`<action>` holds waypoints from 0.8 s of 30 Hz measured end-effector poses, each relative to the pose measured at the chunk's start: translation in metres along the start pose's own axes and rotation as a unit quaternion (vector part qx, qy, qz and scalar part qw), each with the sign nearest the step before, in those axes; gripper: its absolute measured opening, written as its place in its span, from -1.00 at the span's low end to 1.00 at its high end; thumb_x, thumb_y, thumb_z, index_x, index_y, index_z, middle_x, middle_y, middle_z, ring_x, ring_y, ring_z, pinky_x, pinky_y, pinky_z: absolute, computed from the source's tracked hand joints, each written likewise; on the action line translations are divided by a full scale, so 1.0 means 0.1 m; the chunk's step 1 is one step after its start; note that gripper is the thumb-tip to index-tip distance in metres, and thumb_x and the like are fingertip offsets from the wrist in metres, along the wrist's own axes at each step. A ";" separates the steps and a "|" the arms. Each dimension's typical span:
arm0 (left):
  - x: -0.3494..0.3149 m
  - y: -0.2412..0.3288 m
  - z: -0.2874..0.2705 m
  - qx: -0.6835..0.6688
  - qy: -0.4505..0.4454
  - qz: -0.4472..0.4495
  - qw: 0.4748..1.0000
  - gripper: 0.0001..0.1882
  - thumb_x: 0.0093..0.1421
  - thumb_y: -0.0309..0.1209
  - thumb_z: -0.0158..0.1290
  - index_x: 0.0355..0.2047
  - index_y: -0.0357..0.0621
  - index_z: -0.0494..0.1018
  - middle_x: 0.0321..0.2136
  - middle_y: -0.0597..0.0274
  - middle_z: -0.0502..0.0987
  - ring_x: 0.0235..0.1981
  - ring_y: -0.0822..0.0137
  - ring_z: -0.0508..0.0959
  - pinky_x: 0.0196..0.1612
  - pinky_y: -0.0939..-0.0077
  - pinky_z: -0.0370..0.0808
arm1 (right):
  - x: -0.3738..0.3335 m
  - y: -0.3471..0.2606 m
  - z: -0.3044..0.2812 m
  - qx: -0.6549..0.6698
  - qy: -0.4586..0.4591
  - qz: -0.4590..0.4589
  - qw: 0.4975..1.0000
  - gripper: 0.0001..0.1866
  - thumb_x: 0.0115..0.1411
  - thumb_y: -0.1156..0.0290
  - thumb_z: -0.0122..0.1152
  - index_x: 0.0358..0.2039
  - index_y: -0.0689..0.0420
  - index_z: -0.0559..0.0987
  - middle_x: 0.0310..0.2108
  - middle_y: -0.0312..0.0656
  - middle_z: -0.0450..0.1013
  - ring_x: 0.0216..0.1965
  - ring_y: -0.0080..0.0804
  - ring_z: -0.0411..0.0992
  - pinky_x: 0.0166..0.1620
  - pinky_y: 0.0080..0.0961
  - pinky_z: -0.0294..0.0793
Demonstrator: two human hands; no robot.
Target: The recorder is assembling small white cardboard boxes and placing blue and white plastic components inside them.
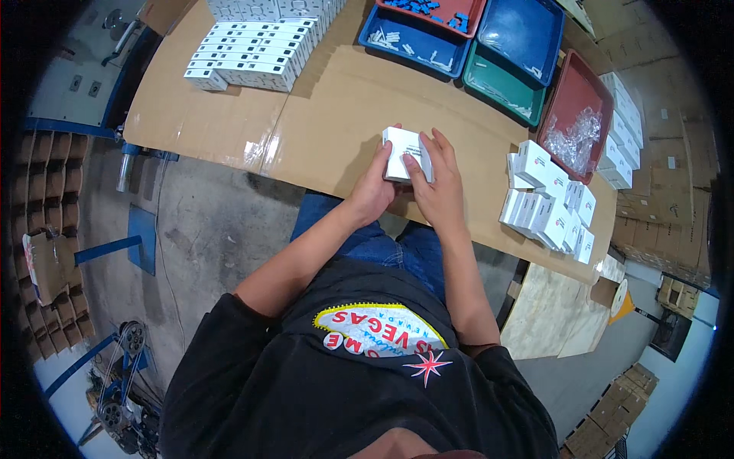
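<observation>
Between my two hands is a small white cardboard box (403, 147), held over the near edge of the cardboard-covered table. My left hand (370, 182) grips its left side, the thumb lying along the edge and the other fingers hidden underneath. On the right side, my right hand (441, 183) closes round the box with its thumb on the top face. Small dark print marks that face. To the right on the table lies a pile of similar white boxes (552, 200).
Stacked white switch-like pieces (248, 57) stand at the far left of the table (321, 138). Blue trays (417, 60), a green tray (501, 88) and red trays (569, 92) with small parts and clear plastic bags (573, 138) line the far right. More white boxes (623, 130) stand beyond.
</observation>
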State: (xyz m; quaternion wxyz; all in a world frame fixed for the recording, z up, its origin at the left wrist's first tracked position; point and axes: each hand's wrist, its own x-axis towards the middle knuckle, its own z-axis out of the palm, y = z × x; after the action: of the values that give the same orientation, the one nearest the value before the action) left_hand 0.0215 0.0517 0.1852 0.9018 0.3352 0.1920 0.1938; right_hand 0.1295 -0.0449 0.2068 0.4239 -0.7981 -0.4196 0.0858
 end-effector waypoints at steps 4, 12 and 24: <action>-0.05 0.12 0.02 -0.119 -0.008 -0.112 0.987 -0.30 0.51 0.16 -0.32 0.46 0.02 0.08 0.27 0.05 0.36 0.25 0.11 0.44 0.22 0.15 0.47 | 0.07 -0.12 -0.25 0.088 -0.094 0.010 0.992 -0.30 0.13 0.25 0.49 0.27 0.15 0.49 0.42 0.02 0.23 0.37 -0.04 0.29 0.30 -0.21 0.38; -0.04 0.02 -0.10 -0.155 -0.055 -0.147 0.975 -0.20 0.44 0.32 -0.35 0.37 -0.06 0.21 0.11 0.01 0.50 0.07 0.01 0.58 0.14 0.13 0.52 | 0.07 0.03 -0.35 0.113 -0.172 -0.044 0.978 -0.22 -0.03 0.38 0.55 0.27 0.05 0.51 0.36 -0.04 0.31 0.34 -0.08 0.32 0.34 -0.24 0.34; -0.07 0.09 -0.06 -0.167 -0.047 -0.134 0.976 -0.29 0.48 0.27 -0.37 0.38 0.09 0.22 0.18 0.20 0.46 0.09 0.28 0.51 0.14 0.24 0.47 | 0.04 -0.01 -0.35 0.143 -0.111 -0.054 0.982 -0.29 -0.03 0.39 0.58 0.20 0.03 0.59 0.28 -0.09 0.36 0.31 -0.15 0.35 0.33 -0.27 0.33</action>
State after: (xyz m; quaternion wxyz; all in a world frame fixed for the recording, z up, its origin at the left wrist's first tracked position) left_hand 0.0107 0.0578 0.1886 0.9710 0.1594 0.1572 0.0842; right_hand 0.1483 -0.0623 0.2304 0.4885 -0.6907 -0.4900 0.2103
